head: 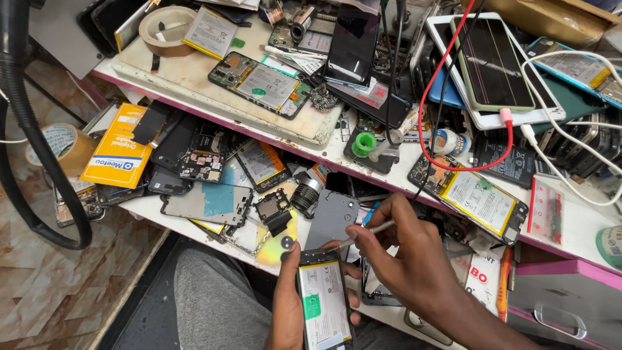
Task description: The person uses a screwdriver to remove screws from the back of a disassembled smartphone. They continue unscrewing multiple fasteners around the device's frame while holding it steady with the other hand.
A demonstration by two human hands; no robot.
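Observation:
My left hand (288, 304) holds an opened phone (324, 301) upright from below, its white battery with a green sticker facing me. My right hand (405, 256) grips a thin silver tool (369, 232) like a pen, with its tip touching the phone's top edge. Both hands hover over my lap, in front of a lower shelf littered with phone parts. A grey back cover (332, 217) lies just behind the tool.
An upper white board (194, 78) carries another opened phone (262, 84), a tape roll (165, 29) and a dark screen (353, 42). A red cable (440, 78) and white cables loop over tablets at right. An orange box (120, 152) sits at left.

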